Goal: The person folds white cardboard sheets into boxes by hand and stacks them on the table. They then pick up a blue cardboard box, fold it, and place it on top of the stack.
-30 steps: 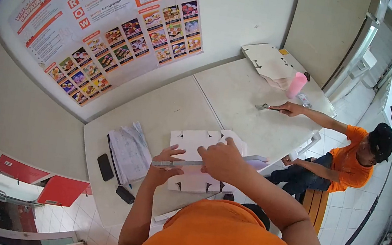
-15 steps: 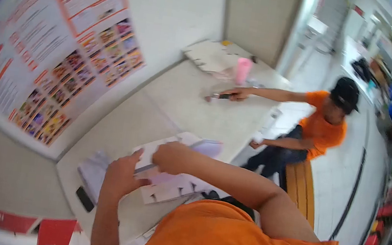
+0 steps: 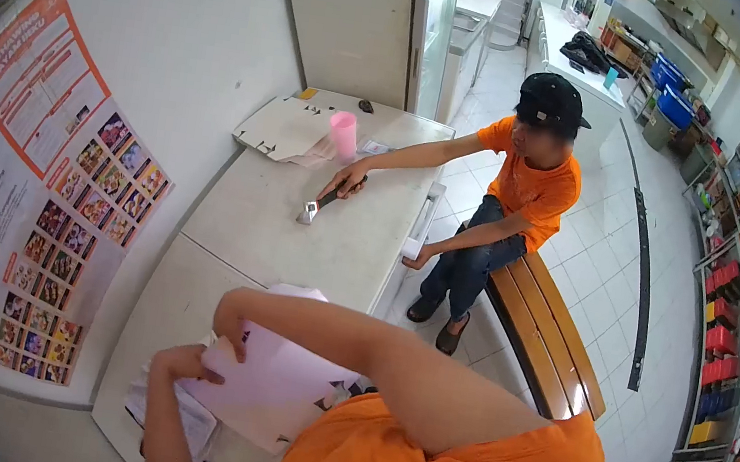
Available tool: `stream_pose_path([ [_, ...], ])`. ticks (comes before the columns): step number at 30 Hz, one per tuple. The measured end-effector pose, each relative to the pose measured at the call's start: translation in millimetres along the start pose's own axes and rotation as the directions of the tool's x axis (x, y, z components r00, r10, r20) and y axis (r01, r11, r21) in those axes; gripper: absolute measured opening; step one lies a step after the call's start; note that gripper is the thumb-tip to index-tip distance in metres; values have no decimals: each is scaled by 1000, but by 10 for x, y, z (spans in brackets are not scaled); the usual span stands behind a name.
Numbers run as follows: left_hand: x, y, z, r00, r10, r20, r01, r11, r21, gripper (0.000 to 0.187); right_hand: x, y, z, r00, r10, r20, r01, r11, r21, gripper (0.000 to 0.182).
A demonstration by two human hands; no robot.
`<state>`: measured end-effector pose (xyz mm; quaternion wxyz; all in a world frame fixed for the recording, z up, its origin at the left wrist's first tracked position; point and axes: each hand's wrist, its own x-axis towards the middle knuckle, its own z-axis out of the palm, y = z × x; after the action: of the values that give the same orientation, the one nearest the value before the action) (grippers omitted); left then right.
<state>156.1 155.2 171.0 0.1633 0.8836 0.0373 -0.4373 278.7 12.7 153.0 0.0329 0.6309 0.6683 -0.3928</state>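
View has swung hard to the right since a second ago: the poster (image 3: 36, 184) that filled the upper left now sits squeezed at the left edge, and the co-worker (image 3: 531, 159) has come from the right edge up to the top centre. The ruler I saw pressed across the card back then is out of sight now. The card (image 3: 273, 383) is up off the desk (image 3: 293, 239), lifted at the lower centre of the frame, where before it lay flat.

My left hand (image 3: 176, 363) grips the card's lower-left edge, fingers curled and closed on it. My right hand (image 3: 230, 320) is on the card's upper-left edge, fingers (image 3: 233, 346) folded over the rim, pinching it; the sheet hangs below and to the right of both hands.

Up top, the co-worker's hand (image 3: 346, 180) rests on a scraper (image 3: 322, 203) on the desk, just below a pink cup (image 3: 343, 135) and a stack of flat cards (image 3: 285, 129).
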Motion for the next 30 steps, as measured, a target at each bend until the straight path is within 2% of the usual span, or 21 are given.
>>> stream_pose_path([
  [2, 351, -210, 187, 999, -35, 34, 36, 999, -15, 59, 308, 224, 234, 997, 73, 20, -72, 997, -28, 54],
  [4, 645, -444, 415, 999, -43, 14, 45, 985, -165, 60, 516, 368, 445, 995, 86, -54, -85, 996, 22, 50],
  [8, 1002, -767, 699, 996, 3, 85, 15, 978, -208, 58, 882, 462, 861, 982, 55, -179, -65, 997, -50, 53],
  [10, 1004, -696, 867, 989, -26, -145, 16, 997, -70, 52, 935, 491, 963, 965, 25, -261, -54, 993, -104, 55],
  [11, 970, -678, 985, 990, -24, -142, 15, 997, -71, 52, 555, 288, 964, 932, 87, -352, -92, 996, 3, 34],
  [12, 901, -620, 1126, 938, 35, -345, -56, 997, -50, 43, 506, 284, 1090, 933, 91, -348, -95, 995, 4, 34],
  [13, 830, -519, 1246, 844, 91, -528, -120, 993, -21, 33, 541, 234, 1256, 859, 130, -496, -150, 989, 0, 24],
  [14, 748, -379, 1325, 850, 90, -519, -123, 992, -31, 33, 569, 170, 1422, 761, 162, -628, -202, 979, 8, 15],
  [16, 601, -78, 1468, 763, -43, -644, 15, 999, -49, 16, 454, 17, 1600, 752, 216, -622, -260, 965, 21, 13],
  [17, 566, 21, 1584, 689, -62, -722, 21, 998, -66, 10, 364, -62, 1652, 705, 185, -685, -283, 958, -33, 15],
  [18, 557, 87, 1695, 697, -69, -714, 18, 997, -78, 10, 315, -103, 1710, 654, 147, -742, -308, 948, -84, 17],
  [19, 554, 141, 1786, 619, -76, -781, 26, 997, -76, 18, 332, -81, 1795, 663, 149, -733, -304, 949, -82, 17],
  [20, 544, 196, 1859, 536, -81, -840, 36, 997, -73, 29, 357, -58, 1872, 624, 99, -775, -289, 951, -111, 28],
  [21, 489, 294, 1897, 545, -87, -834, 37, 996, -80, 29, 379, -51, 1953, 581, 49, -813, -274, 952, -139, 39],
  [22, 418, 411, 1896, 493, -35, -870, 33, 999, -21, 48, 262, -106, 1916, 588, 50, -807, -268, 954, -136, 39],
  [23, 396, 464, 1890, 436, 20, -900, 32, 999, 38, 66, 122, -144, 1874, 637, 47, -770, -234, 963, -135, 56],
  [24, 463, 408, 1927, 441, 15, -897, 31, 999, 32, 66, 36, -178, 1822, 683, 41, -730, -199, 971, -131, 73],
  [25, 581, 321, 1979, 412, 54, -910, 40, 996, 77, 82, 89, -127, 1852, 689, 40, -723, -194, 972, -131, 73],
  [26, 665, 228, 2051, 385, 92, -918, 52, 991, 121, 97, 167, -74, 1890, 660, 28, -751, -185, 975, -126, 85],
  [27, 698, 189, 2031, 395, 80, -915, 55, 992, 111, 97, 233, -57, 1937, 629, 18, -777, -175, 977, -119, 97],
  [30, 687, 184, 2045, 408, 84, -909, 50, 992, 114, 99, 247, -69, 1916, 643, 50, -764, -168, 983, -77, 96],
])
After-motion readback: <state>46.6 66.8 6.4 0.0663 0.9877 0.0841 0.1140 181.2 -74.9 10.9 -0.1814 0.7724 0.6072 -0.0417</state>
